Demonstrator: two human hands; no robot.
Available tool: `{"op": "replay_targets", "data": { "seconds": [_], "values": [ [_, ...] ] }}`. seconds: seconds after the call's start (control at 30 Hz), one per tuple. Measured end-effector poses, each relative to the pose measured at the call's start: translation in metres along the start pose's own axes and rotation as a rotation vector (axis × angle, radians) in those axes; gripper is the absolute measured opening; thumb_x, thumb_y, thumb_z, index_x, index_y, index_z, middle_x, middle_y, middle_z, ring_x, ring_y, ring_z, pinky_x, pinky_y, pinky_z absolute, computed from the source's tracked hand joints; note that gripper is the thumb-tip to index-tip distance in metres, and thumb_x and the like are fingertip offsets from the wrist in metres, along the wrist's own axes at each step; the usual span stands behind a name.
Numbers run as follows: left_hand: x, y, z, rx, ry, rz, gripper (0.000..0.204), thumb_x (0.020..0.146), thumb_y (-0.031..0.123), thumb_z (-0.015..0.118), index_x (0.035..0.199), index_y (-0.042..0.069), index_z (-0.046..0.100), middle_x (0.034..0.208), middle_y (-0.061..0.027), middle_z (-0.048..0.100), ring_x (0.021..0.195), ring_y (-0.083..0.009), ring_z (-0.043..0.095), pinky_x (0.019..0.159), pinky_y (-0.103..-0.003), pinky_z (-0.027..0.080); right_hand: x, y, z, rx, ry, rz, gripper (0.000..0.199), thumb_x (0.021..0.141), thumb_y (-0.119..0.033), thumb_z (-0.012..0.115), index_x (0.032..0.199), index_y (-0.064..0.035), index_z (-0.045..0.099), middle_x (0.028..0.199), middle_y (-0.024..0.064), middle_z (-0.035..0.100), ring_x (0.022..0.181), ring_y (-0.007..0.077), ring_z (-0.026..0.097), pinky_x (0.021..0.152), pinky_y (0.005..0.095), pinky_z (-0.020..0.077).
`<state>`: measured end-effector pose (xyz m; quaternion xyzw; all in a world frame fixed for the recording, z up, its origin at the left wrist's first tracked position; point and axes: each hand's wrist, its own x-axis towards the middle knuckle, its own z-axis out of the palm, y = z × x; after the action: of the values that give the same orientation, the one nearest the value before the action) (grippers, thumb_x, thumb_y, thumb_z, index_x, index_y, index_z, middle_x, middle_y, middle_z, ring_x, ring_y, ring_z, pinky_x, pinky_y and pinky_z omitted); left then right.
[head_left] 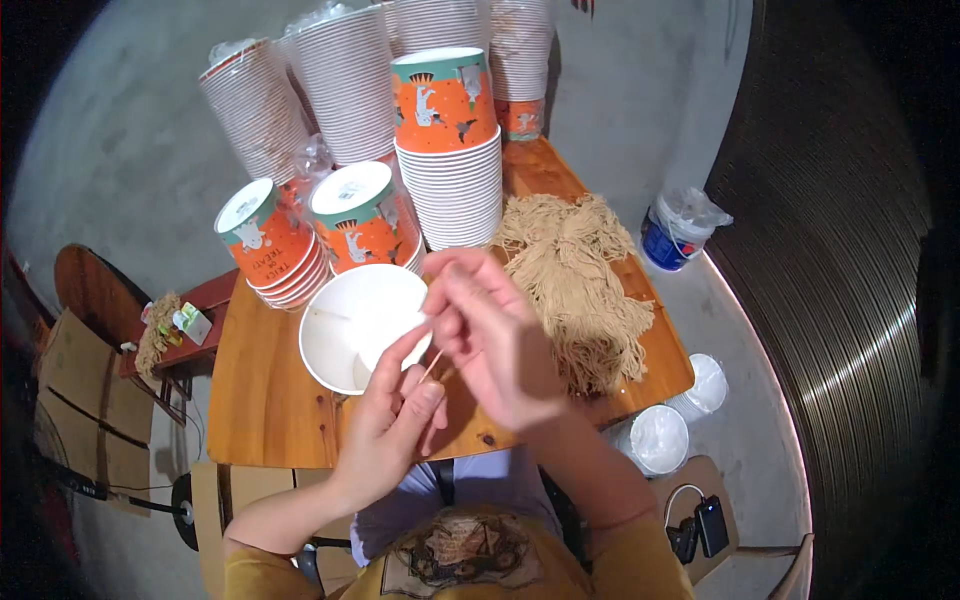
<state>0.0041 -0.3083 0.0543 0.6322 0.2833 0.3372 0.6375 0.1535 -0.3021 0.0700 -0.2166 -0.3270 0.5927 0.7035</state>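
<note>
Both my hands are raised close together over the near edge of the table, in front of an open white paper bucket (330,345). Between the thumb and fingers of my left hand (385,425) is a thin tan cord (433,366). It runs up from there toward my right hand (505,345), whose fingers are pinched together around its upper part. My right fingers partly hide the cord's far end. A thin line, perhaps more cord, lies across the bucket's inner wall. Beside my right hand lies a thick heap of tan cords (575,285).
Upside-down orange printed buckets stand in stacks (448,185) on the wooden table (265,410). Taller plastic-wrapped stacks (345,85) rise along the back. On the floor at right are a blue pail (672,235) and white tubs (660,440). A black power bank (711,527) lies on a seat.
</note>
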Motion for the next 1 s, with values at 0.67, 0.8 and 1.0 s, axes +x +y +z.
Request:
{"op": "replay_targets", "data": {
  "seconds": [0.67, 0.8, 1.0],
  "values": [
    [0.041, -0.001, -0.005, 0.080, -0.082, -0.169, 0.012, 0.099, 0.012, 0.052, 0.105, 0.002, 0.048, 0.081, -0.0033, 0.059, 0.062, -0.0077, 0.055, 0.055, -0.020, 0.044, 0.006, 0.005, -0.035, 0.052, 0.108, -0.045, 0.022, 0.100, -0.020, 0.049, 0.115, -0.0040, 0.054, 0.091, 0.0041, 0.058, 0.077, 0.0095, 0.051, 0.075, 0.0244, 0.0476],
    [0.053, 0.008, -0.016, 0.322, -0.031, -0.110, 0.009, 0.098, 0.009, 0.053, 0.096, 0.000, 0.055, 0.079, -0.0033, 0.060, 0.066, -0.0078, 0.056, 0.059, -0.023, 0.046, 0.014, 0.009, -0.052, 0.052, 0.197, -0.119, 0.020, 0.100, -0.018, 0.049, 0.110, -0.0019, 0.056, 0.092, 0.0046, 0.061, 0.082, 0.0105, 0.058, 0.076, 0.0240, 0.0490],
    [0.083, 0.004, -0.032, 0.976, 0.020, 0.377, 0.010, 0.088, 0.001, 0.060, 0.098, 0.001, 0.059, 0.085, -0.0120, 0.062, 0.075, -0.0265, 0.063, 0.068, -0.035, 0.049, 0.015, 0.024, -0.084, -0.760, 0.244, -0.227, 0.022, 0.097, -0.013, 0.053, 0.117, -0.0056, 0.056, 0.107, 0.0106, 0.060, 0.074, 0.0114, 0.061, 0.062, 0.0233, 0.0515]
  ]
}}
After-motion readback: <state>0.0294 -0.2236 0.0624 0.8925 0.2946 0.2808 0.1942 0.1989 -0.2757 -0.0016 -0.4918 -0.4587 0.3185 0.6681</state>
